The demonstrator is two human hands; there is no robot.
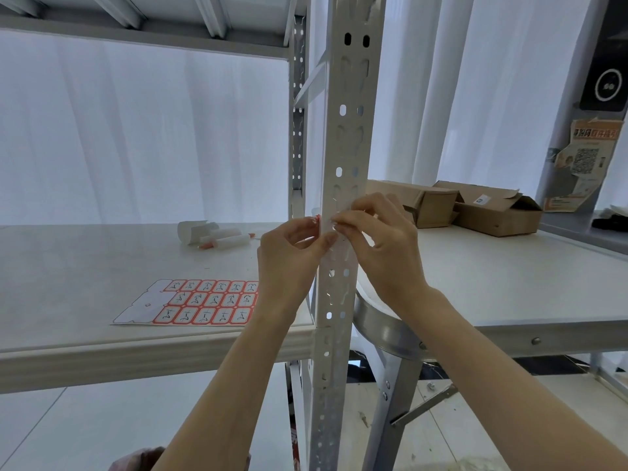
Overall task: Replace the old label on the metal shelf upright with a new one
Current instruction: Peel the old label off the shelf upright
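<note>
So both hands meet at the upright [341,147], a little above the shelf [102,266]. The left hand [289,256] reaches in from the upright's left side with its fingers curled. Its thumb and forefinger pinch the red-edged label [318,219] at the upright's left edge. The right hand [384,246] reaches in from the right side, fingers curled too, with thumb and forefinger tips closed on the same label on the upright's front face. The label is small and mostly hidden by the fingertips, so I cannot tell whether it is stuck down or lifting.

On the shelf, just left of the left wrist and near the front edge, lies a sheet [204,302] of red-bordered labels with handwriting; its left columns are bare backing. Further back, toward the shelf's rear edge, lie some white rolls [217,236]. Right of the upright stands a table [509,283], with two open cardboard boxes [475,209] at its far edge. Beyond the table, a poster [584,158] with a square code hangs on the wall
</note>
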